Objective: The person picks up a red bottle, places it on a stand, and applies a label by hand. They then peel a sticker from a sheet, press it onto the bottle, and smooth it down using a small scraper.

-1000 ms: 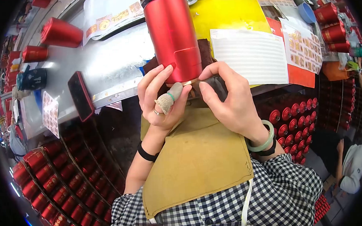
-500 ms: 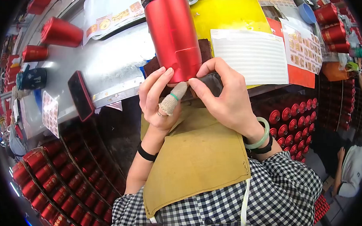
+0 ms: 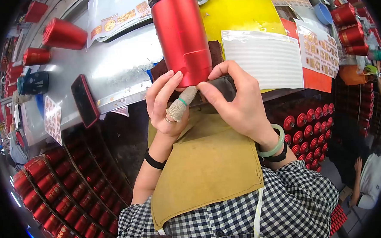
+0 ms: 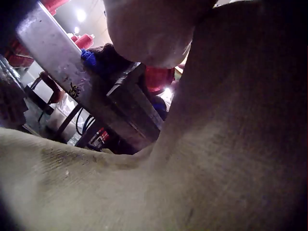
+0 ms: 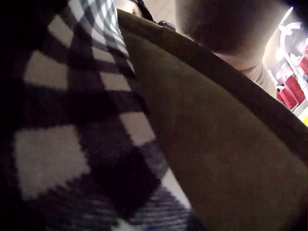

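A red metal canister (image 3: 182, 37) lies on a dark cloth (image 3: 216, 53) at the bench edge, its bottom end toward me. My left hand (image 3: 166, 105) holds this near end, two fingertips on its side. A knitted finger cover (image 3: 182, 104) with a green band is on the index finger, its tip at the bottom rim. My right hand (image 3: 241, 103) pinches the rim's right side, thumb tip close beside the finger cover. I cannot tell whether a thin strip is still between the fingertips. The wrist views show mostly apron (image 5: 207, 115) and checked cloth (image 5: 53, 159).
A phone (image 3: 85, 101) and red canisters (image 3: 64, 34) are on the metal bench at left. White sheets (image 3: 262, 59) lie over a yellow sheet (image 3: 241, 15) at right. Racks of red canisters (image 3: 52, 191) flank me. A seated person (image 3: 372, 174) is at lower right.
A thin pale strip showed between the two hands a second ago and is now out of sight. My right thumb has moved left to the finger cover's tip; the canister stays in place.
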The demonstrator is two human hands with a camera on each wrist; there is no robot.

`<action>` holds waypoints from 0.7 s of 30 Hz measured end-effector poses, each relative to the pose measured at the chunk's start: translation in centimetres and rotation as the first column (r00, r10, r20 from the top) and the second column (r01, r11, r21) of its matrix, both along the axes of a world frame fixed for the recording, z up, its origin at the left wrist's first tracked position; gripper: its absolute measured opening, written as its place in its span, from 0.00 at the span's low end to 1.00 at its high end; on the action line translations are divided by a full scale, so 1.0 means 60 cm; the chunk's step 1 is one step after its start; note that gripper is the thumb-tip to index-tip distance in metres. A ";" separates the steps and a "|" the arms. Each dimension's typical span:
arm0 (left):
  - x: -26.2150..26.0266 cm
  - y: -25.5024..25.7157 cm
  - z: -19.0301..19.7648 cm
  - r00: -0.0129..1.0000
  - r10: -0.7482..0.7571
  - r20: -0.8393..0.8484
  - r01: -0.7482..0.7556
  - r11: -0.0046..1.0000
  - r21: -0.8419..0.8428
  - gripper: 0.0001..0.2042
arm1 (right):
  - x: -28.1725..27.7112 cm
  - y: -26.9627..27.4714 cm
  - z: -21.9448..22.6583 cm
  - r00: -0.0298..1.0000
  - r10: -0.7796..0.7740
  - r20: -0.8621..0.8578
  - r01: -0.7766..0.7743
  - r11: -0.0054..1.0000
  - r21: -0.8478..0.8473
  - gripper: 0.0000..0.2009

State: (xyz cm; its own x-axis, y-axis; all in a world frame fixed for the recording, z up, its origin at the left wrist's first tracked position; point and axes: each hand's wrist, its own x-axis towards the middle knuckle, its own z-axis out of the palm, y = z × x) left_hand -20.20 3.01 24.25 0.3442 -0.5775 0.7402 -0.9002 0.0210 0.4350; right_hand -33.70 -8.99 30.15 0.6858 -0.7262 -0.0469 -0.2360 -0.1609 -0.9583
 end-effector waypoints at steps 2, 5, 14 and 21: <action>0.000 0.002 0.002 1.000 -0.009 -0.019 0.009 1.000 0.028 0.14 | 0.003 0.001 -0.003 1.000 0.000 -0.002 0.000 0.997 -0.073 0.11; 0.000 0.000 -0.012 0.989 -0.045 -0.144 0.036 0.997 -0.069 0.16 | 0.004 -0.001 0.003 1.000 -0.002 0.010 0.003 0.996 -0.090 0.11; -0.002 -0.005 -0.004 0.991 0.013 -0.134 -0.021 0.998 -0.055 0.17 | -0.010 -0.004 0.011 0.998 -0.039 -0.044 0.037 0.998 -0.050 0.08; 0.006 -0.008 0.004 0.998 -0.037 -0.051 0.033 0.997 -0.072 0.18 | -0.012 -0.001 0.009 0.998 -0.020 -0.059 0.017 0.998 -0.059 0.07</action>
